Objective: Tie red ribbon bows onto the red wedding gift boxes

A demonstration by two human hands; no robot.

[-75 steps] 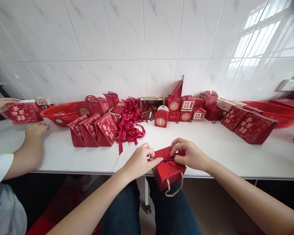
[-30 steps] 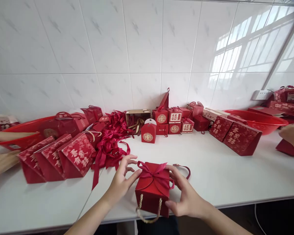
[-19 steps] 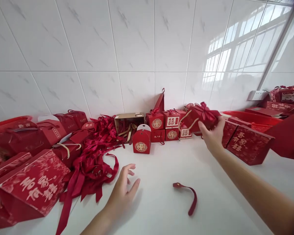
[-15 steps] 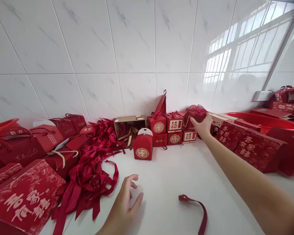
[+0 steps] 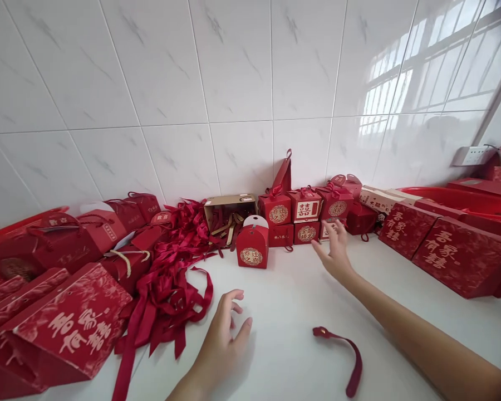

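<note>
My left hand [image 5: 229, 328] hovers over the white table with its fingers curved and apart, holding nothing. My right hand [image 5: 334, 253], also bare and with fingers spread, is in front of the stacked small red gift boxes [image 5: 307, 233] by the wall. On top of that stack sits a red box with a bow [image 5: 334, 206]. Between and beyond my hands stands a single red gift box [image 5: 251, 248] with gold lettering and a pale rounded top flap with a hole. A dark red strap [image 5: 346, 348] with a metal stud lies curved on the table to the right of my left hand.
A heap of red ribbons [image 5: 167, 289] spreads at the left, beside larger red boxes [image 5: 75, 328]. An open cardboard box [image 5: 229, 203] holds straps at the back. Large red boxes [image 5: 459, 250] and a red basin [image 5: 438, 195] stand right, below a wall socket [image 5: 470, 156].
My right hand has let go of the bow-topped box on the stack and drawn back toward me. My left hand keeps its pose. The view has shifted slightly left.
</note>
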